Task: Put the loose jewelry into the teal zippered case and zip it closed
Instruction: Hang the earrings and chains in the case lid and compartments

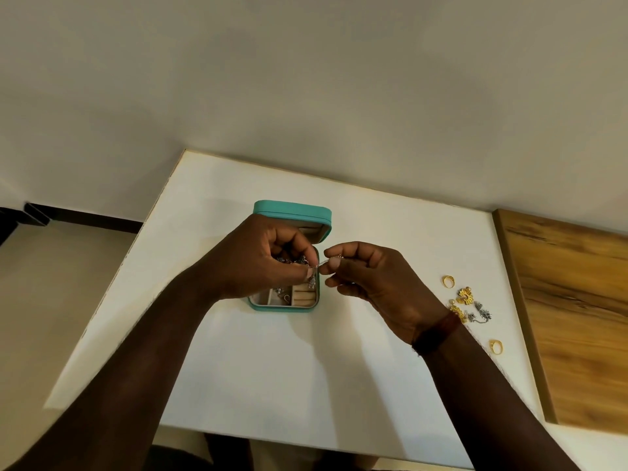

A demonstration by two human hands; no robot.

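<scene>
Both hands (261, 256) (367, 277) pinch a silver chain (321, 263) over the open teal case (289, 300).

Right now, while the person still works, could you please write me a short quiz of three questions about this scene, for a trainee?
1. True or false: the teal case is zipped closed.
2. The left hand and the right hand together pinch: A a pen, B a silver chain, C a coin.
3. How many gold rings lie loose on the white table?

Key: 1 false, the lid stands open. 2 B. 3 two.
</scene>
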